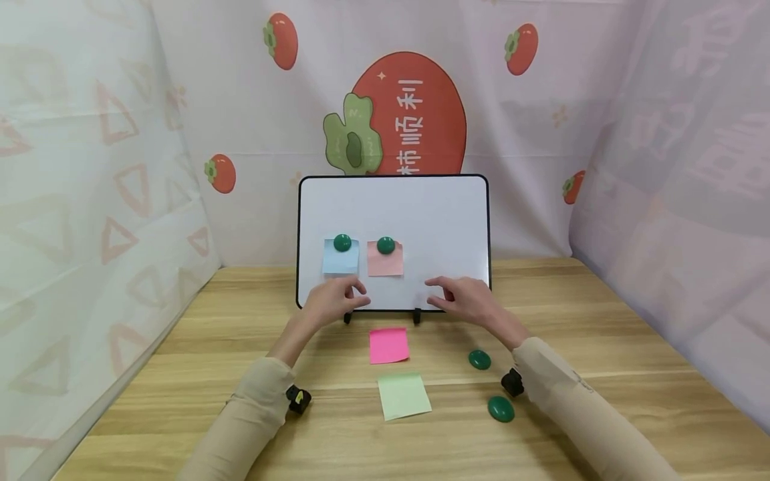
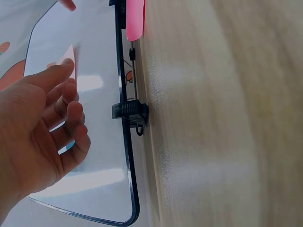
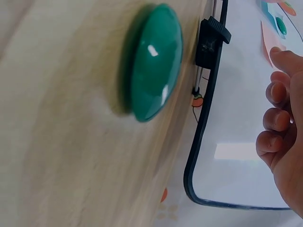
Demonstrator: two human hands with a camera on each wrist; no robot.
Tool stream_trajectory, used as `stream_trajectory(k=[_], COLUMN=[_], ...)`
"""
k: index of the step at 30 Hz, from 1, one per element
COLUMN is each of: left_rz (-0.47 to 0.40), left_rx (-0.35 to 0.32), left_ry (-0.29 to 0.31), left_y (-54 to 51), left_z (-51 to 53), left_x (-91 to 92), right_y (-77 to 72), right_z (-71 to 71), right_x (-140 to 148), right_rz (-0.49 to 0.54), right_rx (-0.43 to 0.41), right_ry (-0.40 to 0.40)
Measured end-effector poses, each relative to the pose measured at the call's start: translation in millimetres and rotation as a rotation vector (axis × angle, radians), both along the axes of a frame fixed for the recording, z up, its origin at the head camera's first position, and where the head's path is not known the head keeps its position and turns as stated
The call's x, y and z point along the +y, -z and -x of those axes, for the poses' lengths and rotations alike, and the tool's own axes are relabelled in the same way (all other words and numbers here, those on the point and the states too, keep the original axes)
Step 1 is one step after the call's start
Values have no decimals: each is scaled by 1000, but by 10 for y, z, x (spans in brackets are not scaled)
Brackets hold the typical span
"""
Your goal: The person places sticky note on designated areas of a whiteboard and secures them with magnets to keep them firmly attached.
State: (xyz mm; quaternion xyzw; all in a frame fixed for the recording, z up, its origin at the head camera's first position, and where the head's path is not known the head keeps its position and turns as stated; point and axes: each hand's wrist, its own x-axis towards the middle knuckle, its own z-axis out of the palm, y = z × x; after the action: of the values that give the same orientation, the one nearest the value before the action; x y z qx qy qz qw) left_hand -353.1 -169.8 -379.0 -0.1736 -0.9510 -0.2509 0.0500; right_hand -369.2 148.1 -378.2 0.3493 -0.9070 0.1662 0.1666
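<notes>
A black-edged whiteboard (image 1: 445,220) stands on small black feet on the table. A blue sticky note (image 1: 340,262) and a salmon-pink one (image 1: 385,264) are on its face, each under a green round magnet. In front of the board's lower left, my left hand (image 1: 333,300) is loosely bent with nothing between thumb and fingers. My right hand (image 1: 466,297) hovers likewise before the lower right, also holding nothing. The right wrist view shows its fingers (image 3: 277,118) loosely curled. On the table lie a bright pink sticky note (image 1: 388,346) and a pale green one (image 1: 404,396).
Two more green magnets lie on the table by my right forearm, one farther back (image 1: 479,359) and one nearer (image 1: 500,409). A black stand foot (image 2: 130,111) grips the board's lower edge. Printed cloth (image 1: 523,133) hangs behind and at both sides.
</notes>
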Motion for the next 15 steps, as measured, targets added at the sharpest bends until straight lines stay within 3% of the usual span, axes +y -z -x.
stream_trajectory(k=[11, 15], left_rz=[-105, -134], left_rx=[-172, -266], left_ry=[63, 92], left_y=[28, 33], left_z=[-71, -88], left_x=[-48, -28], right_y=[48, 50], right_z=[-106, -145], right_x=[193, 254], right_rz=[-10, -7], right_rx=[-41, -41], right_ry=[-23, -35])
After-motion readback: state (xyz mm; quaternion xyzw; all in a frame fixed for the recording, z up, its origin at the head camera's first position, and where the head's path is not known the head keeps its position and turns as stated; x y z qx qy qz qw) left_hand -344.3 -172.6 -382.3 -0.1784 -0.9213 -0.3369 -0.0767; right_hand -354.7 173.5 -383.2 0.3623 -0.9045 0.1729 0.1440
